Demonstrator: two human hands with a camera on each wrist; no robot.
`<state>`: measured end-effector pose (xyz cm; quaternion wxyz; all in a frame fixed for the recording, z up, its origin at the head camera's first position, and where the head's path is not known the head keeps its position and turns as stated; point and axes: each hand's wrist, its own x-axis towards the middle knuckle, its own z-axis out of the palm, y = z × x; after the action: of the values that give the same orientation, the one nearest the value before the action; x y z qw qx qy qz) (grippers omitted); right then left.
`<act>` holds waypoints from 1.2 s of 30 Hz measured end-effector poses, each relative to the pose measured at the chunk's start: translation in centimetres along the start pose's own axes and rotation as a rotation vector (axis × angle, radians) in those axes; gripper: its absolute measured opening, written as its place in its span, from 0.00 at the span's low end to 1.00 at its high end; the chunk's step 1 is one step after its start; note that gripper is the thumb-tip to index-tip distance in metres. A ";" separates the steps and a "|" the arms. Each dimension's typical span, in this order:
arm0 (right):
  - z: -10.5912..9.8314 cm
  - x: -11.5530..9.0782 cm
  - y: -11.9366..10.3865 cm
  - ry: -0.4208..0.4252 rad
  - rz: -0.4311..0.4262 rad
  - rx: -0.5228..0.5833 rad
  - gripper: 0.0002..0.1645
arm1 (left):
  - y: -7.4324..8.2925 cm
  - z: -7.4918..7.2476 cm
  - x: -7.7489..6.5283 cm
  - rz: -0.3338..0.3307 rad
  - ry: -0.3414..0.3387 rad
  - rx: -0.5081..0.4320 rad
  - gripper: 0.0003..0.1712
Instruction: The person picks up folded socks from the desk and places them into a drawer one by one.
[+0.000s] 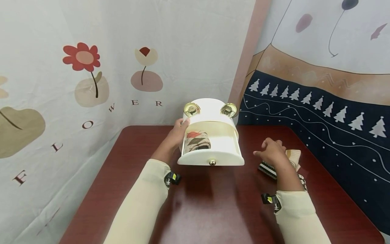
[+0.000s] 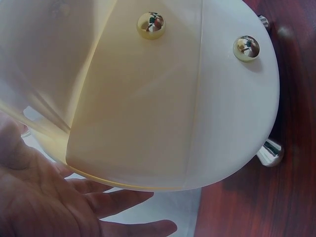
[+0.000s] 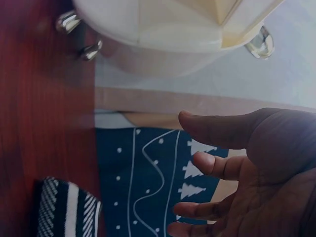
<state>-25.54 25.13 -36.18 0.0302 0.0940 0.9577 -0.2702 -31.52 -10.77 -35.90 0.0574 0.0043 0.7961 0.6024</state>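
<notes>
A white box (image 1: 210, 158) with round gold ears and a gold front knob stands on the table with its front open. Inside, at its left, lies a rolled patterned cloth (image 1: 198, 140) that looks like a pair of socks. My left hand (image 1: 176, 135) rests against the box's left side, thumb near the upper rim; in the left wrist view its fingers (image 2: 123, 201) run fairly straight along the side. To the right of the box, my right hand (image 1: 272, 152) hovers with spread, slightly bent fingers and holds nothing. Beneath it lies a black-and-white striped fabric roll (image 3: 69, 210).
A cream fabric roll (image 1: 294, 157) lies beside the striped one, partly hidden by my right arm. The dark red table (image 1: 210, 210) meets a flower-printed curtain (image 1: 182, 51) behind and a tree-printed navy cloth (image 1: 323, 118) on the right.
</notes>
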 end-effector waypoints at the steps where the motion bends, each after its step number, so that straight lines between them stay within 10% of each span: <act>1: 0.0 0.1 0.2 -0.008 0.002 -0.005 0.26 | 0.0 0.0 0.0 0.000 0.000 -0.002 0.45; 26: 1.1 1.6 4.8 -0.160 0.018 -0.109 0.49 | 0.2 0.1 -0.3 -0.018 0.004 -0.010 0.44; 36: 1.7 2.4 6.1 -0.222 0.085 -0.002 0.32 | 0.2 -0.1 -0.3 -0.008 -0.001 0.017 0.46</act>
<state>-26.65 29.73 -41.04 0.1479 0.1040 0.9439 -0.2764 -31.27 -10.83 -35.65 0.0603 0.0018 0.8012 0.5954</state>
